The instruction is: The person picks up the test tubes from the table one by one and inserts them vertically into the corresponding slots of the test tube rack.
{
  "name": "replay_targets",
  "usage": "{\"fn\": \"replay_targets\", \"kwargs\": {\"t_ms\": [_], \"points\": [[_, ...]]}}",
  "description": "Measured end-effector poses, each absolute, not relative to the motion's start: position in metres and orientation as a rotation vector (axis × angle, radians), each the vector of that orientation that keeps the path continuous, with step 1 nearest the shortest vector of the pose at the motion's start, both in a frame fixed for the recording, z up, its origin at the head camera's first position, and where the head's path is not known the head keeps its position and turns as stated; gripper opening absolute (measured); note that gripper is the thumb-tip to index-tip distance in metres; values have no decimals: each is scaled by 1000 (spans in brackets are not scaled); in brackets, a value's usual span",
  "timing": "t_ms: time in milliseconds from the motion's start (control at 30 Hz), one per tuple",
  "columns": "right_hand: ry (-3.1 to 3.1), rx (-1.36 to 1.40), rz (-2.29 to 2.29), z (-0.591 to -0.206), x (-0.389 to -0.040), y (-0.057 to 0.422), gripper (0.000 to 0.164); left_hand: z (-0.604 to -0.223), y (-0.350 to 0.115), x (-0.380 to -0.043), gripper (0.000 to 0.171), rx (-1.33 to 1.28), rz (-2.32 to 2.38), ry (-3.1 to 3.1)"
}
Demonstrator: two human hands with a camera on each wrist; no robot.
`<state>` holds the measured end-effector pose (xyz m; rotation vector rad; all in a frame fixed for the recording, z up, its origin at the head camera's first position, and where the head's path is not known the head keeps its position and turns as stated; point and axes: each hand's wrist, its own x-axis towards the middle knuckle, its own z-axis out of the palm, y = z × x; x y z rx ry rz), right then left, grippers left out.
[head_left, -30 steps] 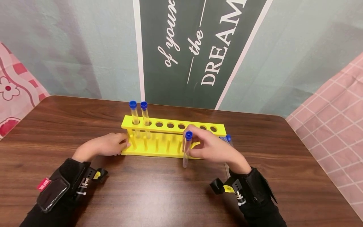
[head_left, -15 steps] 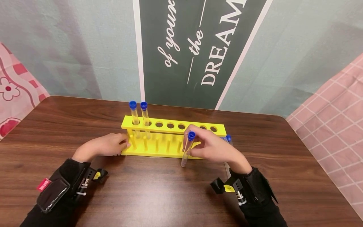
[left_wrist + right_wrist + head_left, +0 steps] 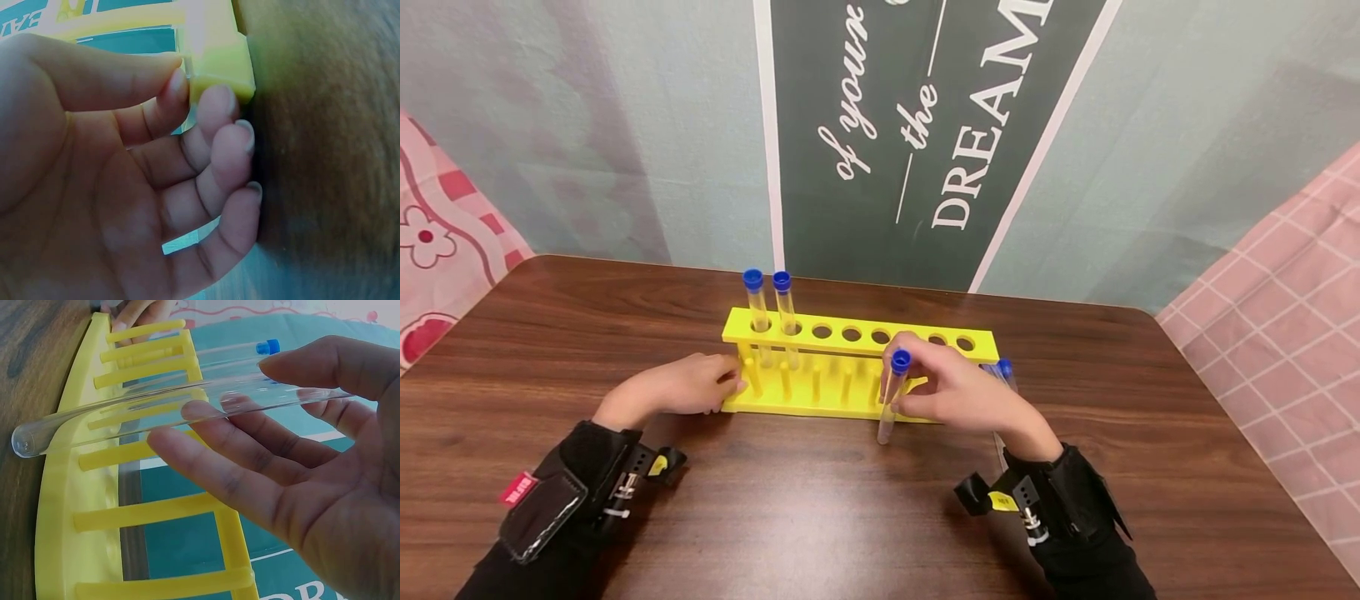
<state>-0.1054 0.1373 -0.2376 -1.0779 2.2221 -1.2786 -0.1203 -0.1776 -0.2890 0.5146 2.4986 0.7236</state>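
A yellow test tube rack (image 3: pixel 838 336) stands on the table, with two blue-capped clear test tubes (image 3: pixel 786 310) upright in its leftmost holes. My left hand (image 3: pixel 685 385) grips the rack's left end; in the left wrist view the thumb and index finger pinch its yellow corner (image 3: pixel 219 59), the other fingers curled beside it. In front of the rack's right half, my right hand (image 3: pixel 962 387) holds another blue-capped test tube (image 3: pixel 75 427) between thumb and fingers. That tube leans slightly, cap up, its rounded bottom close over the table.
Behind the right hand, at the rack's right end, more blue-capped tubes (image 3: pixel 1006 368) show, partly hidden by the hand and wrist. The brown wooden table (image 3: pixel 820 517) ends at a hanging cloth backdrop (image 3: pixel 700 125) with lettering.
The tube in my right hand has changed its lean slightly, its lower end shifting a little left. My left hand stays on the rack, and the two racked tubes have not moved.
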Motion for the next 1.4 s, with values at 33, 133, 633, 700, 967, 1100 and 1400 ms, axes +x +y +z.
{"fn": "replay_targets", "kwargs": {"t_ms": [33, 133, 633, 700, 967, 1100, 1400], "points": [[2221, -1072, -1276, -237, -105, 137, 26, -289, -178, -120, 18, 514, 723, 2498], [2242, -1043, -1255, -236, -104, 134, 27, -289, -178, -120, 18, 514, 721, 2494], [2203, -1046, -1274, -228, -101, 113, 23, -287, -177, -122, 17, 516, 713, 2475], [2203, -1067, -1270, -227, -102, 110, 23, -286, -177, -122, 17, 514, 710, 2477], [2238, -1101, -1236, -225, -106, 101, 24, -286, -178, -122, 17, 506, 704, 2481], [2224, -1105, -1269, -225, -108, 98, 25, -286, -179, -122, 17, 501, 708, 2482], [2275, -1079, -1343, -222, -115, 90, 25, -287, -178, -121, 18, 500, 696, 2490]]}}
